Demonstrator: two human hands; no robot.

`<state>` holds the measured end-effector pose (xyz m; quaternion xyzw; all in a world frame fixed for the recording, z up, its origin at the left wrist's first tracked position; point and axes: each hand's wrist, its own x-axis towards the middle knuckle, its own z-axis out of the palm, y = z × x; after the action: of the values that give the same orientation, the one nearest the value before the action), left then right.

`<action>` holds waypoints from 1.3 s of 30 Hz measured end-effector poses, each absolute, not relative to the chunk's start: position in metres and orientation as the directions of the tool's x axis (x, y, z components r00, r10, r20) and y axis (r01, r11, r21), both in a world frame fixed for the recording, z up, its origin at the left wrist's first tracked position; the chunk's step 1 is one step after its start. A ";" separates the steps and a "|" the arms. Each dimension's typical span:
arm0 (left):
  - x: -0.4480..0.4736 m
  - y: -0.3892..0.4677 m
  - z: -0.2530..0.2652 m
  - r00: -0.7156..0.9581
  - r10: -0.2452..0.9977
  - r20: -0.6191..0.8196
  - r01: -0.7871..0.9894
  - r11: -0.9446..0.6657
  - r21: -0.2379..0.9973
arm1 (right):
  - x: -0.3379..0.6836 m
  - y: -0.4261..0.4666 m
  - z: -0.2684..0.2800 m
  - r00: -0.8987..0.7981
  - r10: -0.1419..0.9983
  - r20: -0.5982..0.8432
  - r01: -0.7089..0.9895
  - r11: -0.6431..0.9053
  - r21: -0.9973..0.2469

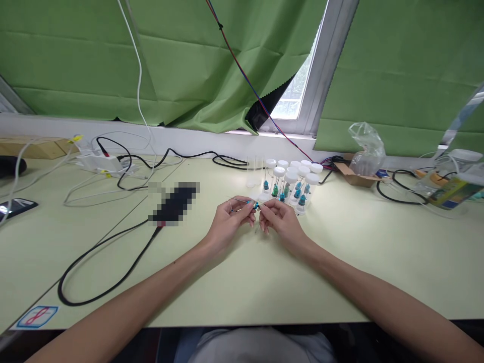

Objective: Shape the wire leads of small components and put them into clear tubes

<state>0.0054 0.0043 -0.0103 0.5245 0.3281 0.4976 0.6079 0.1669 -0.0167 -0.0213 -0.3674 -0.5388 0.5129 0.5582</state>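
A small blue piece with thin wires (256, 205) is pinched between the nearly closed fingertips of the left hand (231, 217) and right hand (283, 219), neither nearer; its long axis cannot be told; clear plastic tubes with white caps (291, 177) are stood just beyond on the pale green table (340, 282).

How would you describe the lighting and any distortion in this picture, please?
In the head view, the window is washed out by bright light; the forearms look stretched toward the lower corners; square blocks cover the dark object; the blue piece between the left hand and right hand is too small to make out.
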 end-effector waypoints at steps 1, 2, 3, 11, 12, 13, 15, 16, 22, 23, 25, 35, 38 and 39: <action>0.005 0.004 -0.010 0.292 0.948 0.126 -0.256 -0.050 0.965 | 0.167 -0.017 -0.021 -0.112 0.972 0.206 -0.175 0.185 -0.967; 0.005 0.004 -0.010 0.295 0.947 0.129 -0.252 -0.053 0.966 | 0.167 -0.017 -0.021 -0.118 0.975 0.186 -0.172 0.164 -0.971; 0.005 0.004 -0.010 0.298 0.946 0.131 -0.248 -0.056 0.967 | 0.167 -0.017 -0.021 -0.126 0.978 0.167 -0.167 0.145 -0.975; 0.006 0.002 -0.008 0.324 0.938 0.122 -0.230 -0.047 0.972 | 0.166 -0.015 -0.025 -0.150 0.986 0.072 -0.142 0.051 -0.989; 0.006 0.002 -0.007 0.322 0.939 0.122 -0.236 -0.045 0.971 | 0.166 -0.016 -0.024 -0.153 0.985 0.076 -0.151 0.053 -0.987; 0.007 0.002 -0.007 0.318 0.940 0.122 -0.243 -0.044 0.969 | 0.166 -0.016 -0.024 -0.152 0.985 0.084 -0.159 0.060 -0.986; 0.007 0.002 -0.007 0.307 0.944 0.124 -0.253 -0.045 0.966 | 0.166 -0.016 -0.023 -0.133 0.985 0.112 -0.164 0.089 -0.982; 0.006 0.002 -0.007 0.301 0.945 0.128 -0.259 -0.048 0.965 | 0.167 -0.017 -0.022 -0.121 0.984 0.128 -0.164 0.108 -0.981; 0.006 0.003 -0.007 0.284 0.950 0.126 -0.274 -0.046 0.961 | 0.167 -0.019 -0.020 -0.094 0.973 0.212 -0.145 0.198 -0.969; 0.006 0.004 -0.008 0.287 0.950 0.126 -0.270 -0.045 0.962 | 0.167 -0.019 -0.020 -0.093 0.972 0.216 -0.140 0.202 -0.969; 0.006 0.004 -0.009 0.294 0.947 0.128 -0.260 -0.050 0.964 | 0.167 -0.019 -0.019 -0.101 0.973 0.208 -0.134 0.194 -0.972; 0.004 0.006 -0.013 0.330 0.931 0.157 -0.165 -0.107 0.981 | 0.167 -0.014 -0.028 -0.160 0.984 0.082 -0.098 0.066 -0.993; 0.004 0.006 -0.014 0.327 0.931 0.164 -0.167 -0.114 0.979 | 0.166 -0.014 -0.027 -0.167 0.984 0.065 -0.104 0.048 -0.993; 0.004 0.006 -0.013 0.320 0.933 0.165 -0.174 -0.113 0.978 | 0.166 -0.015 -0.026 -0.169 0.983 0.073 -0.114 0.054 -0.992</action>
<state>0.0039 0.0058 -0.0133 0.5717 0.3317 0.4795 0.5773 0.1663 -0.0148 -0.0264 -0.4104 -0.5294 0.5517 0.4970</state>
